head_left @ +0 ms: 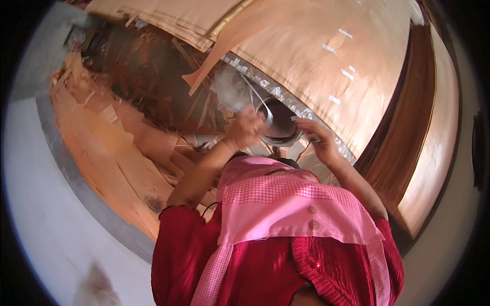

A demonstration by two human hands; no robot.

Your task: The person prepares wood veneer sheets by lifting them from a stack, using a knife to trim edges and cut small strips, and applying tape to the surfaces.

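My left hand, slightly blurred, is closed on a thin white tape strip. The strip loops up beside the edge of a large veneer sheet. To its right, my right hand has its fingers drawn together at the sheet's edge, with a small white piece of tape at the fingertips. Between the hands stands a round, dark-mouthed container. Short white tape pieces are stuck on the veneer, and more line its near edge.
Loose veneer offcuts are heaped on the left, with scraps scattered behind them. A crumpled clear plastic bag lies by the sheet's edge. A narrow veneer strip juts over that edge. Dark brown boards stand on the right.
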